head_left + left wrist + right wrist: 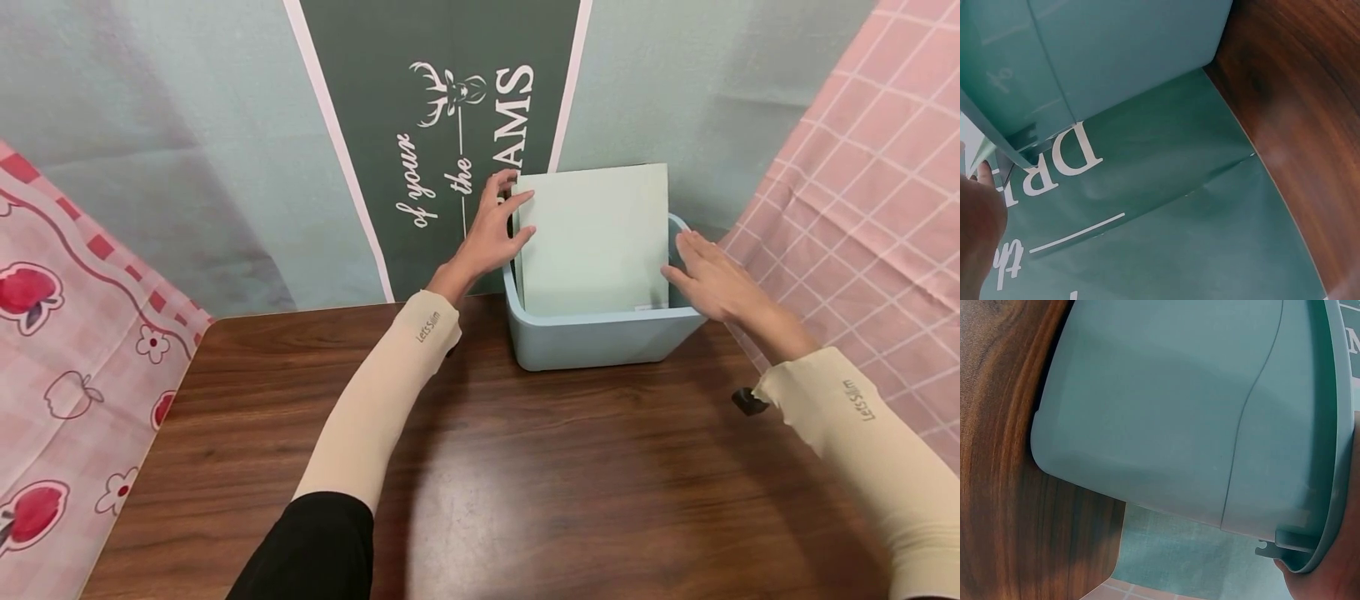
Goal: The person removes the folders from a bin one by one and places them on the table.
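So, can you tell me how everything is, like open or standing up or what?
Light blue plastic bin: open on top, standing upright.
Pale green flat square panel: standing inside, top sticking out.
Left hand: at the panel's left edge, grip unclear.
Right hand: fingers straight, at the bin's right side.
Pink cloth with white grid lines: hanging, creased.

A dark brown wooden table (247,408) carries a pale patch of light (453,500) near its front. Behind hangs a blue-grey cloth (172,158) with a dark green band (367,50), white lettering (513,117) and a deer head (468,89); pink patterned cloths flank it, fruit-printed (82,433) left, checked (855,158) right
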The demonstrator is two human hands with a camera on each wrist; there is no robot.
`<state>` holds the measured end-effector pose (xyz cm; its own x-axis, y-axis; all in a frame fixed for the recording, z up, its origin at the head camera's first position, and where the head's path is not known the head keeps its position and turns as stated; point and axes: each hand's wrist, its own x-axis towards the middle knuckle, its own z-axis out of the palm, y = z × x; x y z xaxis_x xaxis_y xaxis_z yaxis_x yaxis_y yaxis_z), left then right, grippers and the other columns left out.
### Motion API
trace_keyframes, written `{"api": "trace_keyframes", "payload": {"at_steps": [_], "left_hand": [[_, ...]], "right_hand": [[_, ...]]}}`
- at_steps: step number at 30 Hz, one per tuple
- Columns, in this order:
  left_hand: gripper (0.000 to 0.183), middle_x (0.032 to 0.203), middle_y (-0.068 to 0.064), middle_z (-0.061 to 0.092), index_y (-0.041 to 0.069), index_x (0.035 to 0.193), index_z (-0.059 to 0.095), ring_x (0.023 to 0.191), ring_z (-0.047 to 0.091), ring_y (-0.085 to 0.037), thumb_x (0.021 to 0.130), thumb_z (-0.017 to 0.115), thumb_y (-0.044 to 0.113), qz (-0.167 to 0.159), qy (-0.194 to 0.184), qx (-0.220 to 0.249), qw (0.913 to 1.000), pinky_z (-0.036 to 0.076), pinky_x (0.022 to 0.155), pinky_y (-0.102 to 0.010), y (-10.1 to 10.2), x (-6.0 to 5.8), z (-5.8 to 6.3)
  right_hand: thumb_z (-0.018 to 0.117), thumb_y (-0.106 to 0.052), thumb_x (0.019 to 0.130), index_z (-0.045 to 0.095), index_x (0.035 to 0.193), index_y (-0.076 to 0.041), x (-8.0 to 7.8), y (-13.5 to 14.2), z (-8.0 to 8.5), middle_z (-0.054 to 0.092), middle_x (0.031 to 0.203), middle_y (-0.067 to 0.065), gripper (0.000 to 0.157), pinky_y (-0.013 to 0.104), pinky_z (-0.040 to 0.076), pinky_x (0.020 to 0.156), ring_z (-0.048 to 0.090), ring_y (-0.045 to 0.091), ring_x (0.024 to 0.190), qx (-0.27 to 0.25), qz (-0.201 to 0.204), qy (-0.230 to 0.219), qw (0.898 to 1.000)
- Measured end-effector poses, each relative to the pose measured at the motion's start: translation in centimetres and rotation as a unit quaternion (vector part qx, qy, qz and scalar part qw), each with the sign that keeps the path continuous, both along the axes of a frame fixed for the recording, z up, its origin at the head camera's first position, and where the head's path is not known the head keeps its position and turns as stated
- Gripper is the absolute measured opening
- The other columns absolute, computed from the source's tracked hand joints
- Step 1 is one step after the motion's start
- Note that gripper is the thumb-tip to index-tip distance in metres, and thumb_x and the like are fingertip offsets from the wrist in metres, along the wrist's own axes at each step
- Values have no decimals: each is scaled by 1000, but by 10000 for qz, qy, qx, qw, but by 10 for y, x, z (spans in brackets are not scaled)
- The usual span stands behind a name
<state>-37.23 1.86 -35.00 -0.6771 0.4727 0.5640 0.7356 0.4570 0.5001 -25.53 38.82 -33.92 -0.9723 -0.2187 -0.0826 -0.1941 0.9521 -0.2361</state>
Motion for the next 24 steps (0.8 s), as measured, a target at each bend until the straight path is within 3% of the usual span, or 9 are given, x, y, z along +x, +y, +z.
{"api": "trace_keyframes", "payload": {"at_steps": [4,7,14,20,24], "left_hand": [[52,172,-20,10,-3,147,59,153,36,-32,99,73,11,-93,-91,292,9995,35,124,-35,0,2,-6],[54,173,-20,8,-3,149,57,151,40,-32,99,72,9,-174,-332,362,9986,41,119,-32,3,5,-9],[59,164,-19,31,6,154,55,145,45,-29,99,73,14,-227,-843,128,9961,36,120,-28,14,10,-10],[60,151,-18,46,10,153,58,130,50,-27,97,77,16,-483,-789,85,9957,41,113,-32,16,12,-9],[60,156,-17,48,10,151,60,138,51,-25,95,80,16,-690,-852,82,9939,38,117,-28,18,14,-7]], "right_hand": [[23,-49,115,-4,163,11,0,1,-2,-8,171,32,81,55,-4,130,-6,46,161,-15,31,44,10000],[23,-50,115,-3,163,11,1,1,-3,-7,171,32,82,55,-4,130,-5,46,161,-11,51,87,9999],[23,-50,115,-3,163,11,2,1,-5,-7,171,32,82,55,-4,130,-6,45,161,-32,47,90,9999],[24,-49,115,-2,163,11,4,1,-4,-6,171,32,81,56,-3,130,-7,45,161,-93,16,137,9999],[24,-48,115,-2,163,12,6,1,-4,-6,171,32,81,56,-3,130,-8,45,161,-79,1,132,9999]]}}
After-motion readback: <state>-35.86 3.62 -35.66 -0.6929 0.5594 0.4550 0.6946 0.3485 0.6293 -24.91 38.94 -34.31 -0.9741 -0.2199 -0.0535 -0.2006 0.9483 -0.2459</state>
